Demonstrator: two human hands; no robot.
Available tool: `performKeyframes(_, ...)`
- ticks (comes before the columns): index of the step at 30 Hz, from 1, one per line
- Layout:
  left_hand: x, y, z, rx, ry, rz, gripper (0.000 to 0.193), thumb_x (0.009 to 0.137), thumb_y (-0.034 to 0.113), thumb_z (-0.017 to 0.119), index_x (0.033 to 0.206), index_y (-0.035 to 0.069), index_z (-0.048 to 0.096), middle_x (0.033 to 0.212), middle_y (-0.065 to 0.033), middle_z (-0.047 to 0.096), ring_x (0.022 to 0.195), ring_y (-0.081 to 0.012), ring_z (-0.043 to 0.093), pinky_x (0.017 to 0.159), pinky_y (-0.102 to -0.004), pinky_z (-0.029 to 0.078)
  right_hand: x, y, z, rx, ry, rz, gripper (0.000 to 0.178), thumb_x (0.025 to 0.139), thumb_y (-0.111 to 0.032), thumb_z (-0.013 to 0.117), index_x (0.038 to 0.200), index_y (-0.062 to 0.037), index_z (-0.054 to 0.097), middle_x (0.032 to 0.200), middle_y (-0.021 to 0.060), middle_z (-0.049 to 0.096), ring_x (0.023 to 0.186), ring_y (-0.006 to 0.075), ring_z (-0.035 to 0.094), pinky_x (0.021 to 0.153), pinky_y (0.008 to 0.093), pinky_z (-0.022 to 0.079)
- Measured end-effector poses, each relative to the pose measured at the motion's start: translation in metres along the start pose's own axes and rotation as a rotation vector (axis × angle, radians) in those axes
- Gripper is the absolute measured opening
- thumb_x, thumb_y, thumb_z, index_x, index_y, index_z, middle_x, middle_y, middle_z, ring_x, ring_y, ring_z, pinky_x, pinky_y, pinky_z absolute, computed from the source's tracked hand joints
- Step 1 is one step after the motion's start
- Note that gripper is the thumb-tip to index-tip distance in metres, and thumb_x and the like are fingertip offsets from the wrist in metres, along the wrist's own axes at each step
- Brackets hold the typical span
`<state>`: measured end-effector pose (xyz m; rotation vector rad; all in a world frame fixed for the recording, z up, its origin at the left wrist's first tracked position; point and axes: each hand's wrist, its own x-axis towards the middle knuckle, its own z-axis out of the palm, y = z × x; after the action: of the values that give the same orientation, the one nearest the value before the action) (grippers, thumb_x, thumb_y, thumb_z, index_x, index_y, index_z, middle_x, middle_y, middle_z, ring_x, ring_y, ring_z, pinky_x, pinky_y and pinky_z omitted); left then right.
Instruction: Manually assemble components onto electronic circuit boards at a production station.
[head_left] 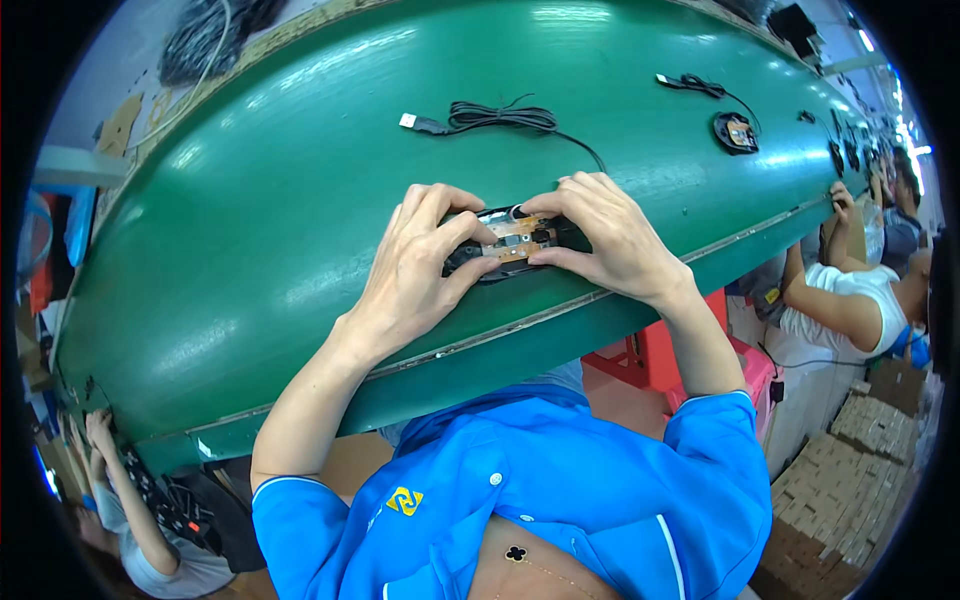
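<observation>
An opened computer mouse (515, 241) lies near the front edge of the green bench, its orange-brown circuit board and black lower shell showing. My left hand (425, 245) grips its left side with bent fingers, the fingertips over the board. From the other side my right hand (608, 232) holds it, thumb at the near edge and fingers at the far edge. A black cable (502, 118) runs from behind my right hand to a tied coil farther back, ending in a USB plug (408, 121) at the left.
Another opened mouse (736, 132) with its coiled cable (692, 86) lies at the far right of the green bench (250, 240). Co-workers sit at the right (850, 300) and lower left (150, 520). A red stool (650, 355) stands below the bench, and stacked cardboard (840, 500) lies at lower right.
</observation>
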<state>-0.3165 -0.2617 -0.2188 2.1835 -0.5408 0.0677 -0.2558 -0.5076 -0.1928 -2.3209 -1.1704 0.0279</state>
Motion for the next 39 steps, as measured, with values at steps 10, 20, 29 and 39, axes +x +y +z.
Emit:
performKeyframes(10,0.000,-0.002,-0.004,-0.042,0.000,-0.002,0.027,0.081,0.009,0.078,0.105,0.007,0.067,0.115,-0.0075,0.058,0.105,-0.0243,0.050,0.091,-0.0381,0.043,-0.005,0.003,0.006,0.257,-0.025,0.054,0.043,0.079,-0.014,0.081,0.119,-0.0068,0.066,0.101,0.0064,0.065,0.091,0.0232,0.056,0.086,0.0365,0.050)
performKeyframes(20,-0.016,-0.004,-0.019,0.148,-0.121,0.055,0.041,0.083,0.021,0.077,0.121,0.012,0.066,0.122,-0.0067,0.056,0.105,-0.0239,0.051,0.092,-0.0368,0.043,0.003,-0.013,0.018,0.232,-0.041,0.018,0.040,0.080,-0.012,0.080,0.118,-0.0076,0.065,0.106,0.0077,0.067,0.093,0.0239,0.057,0.090,0.0370,0.051)
performKeyframes(29,-0.014,-0.008,-0.021,0.298,-0.129,0.145,0.046,0.086,0.031,0.074,0.127,0.014,0.063,0.125,-0.0080,0.054,0.110,-0.0255,0.051,0.094,-0.0377,0.044,0.002,-0.015,0.014,0.141,-0.088,0.005,0.038,0.082,-0.012,0.077,0.118,-0.0119,0.067,0.105,0.0061,0.065,0.092,0.0233,0.056,0.089,0.0366,0.050)
performKeyframes(39,-0.015,-0.013,-0.012,0.313,-0.068,0.152,0.048,0.083,0.033,0.077,0.126,0.014,0.067,0.130,-0.0073,0.057,0.115,-0.0271,0.052,0.100,-0.0409,0.045,0.014,-0.018,0.004,-0.119,-0.253,-0.138,0.037,0.089,-0.014,0.067,0.125,-0.0260,0.067,0.102,0.0047,0.055,0.083,0.0213,0.051,0.079,0.0338,0.049)
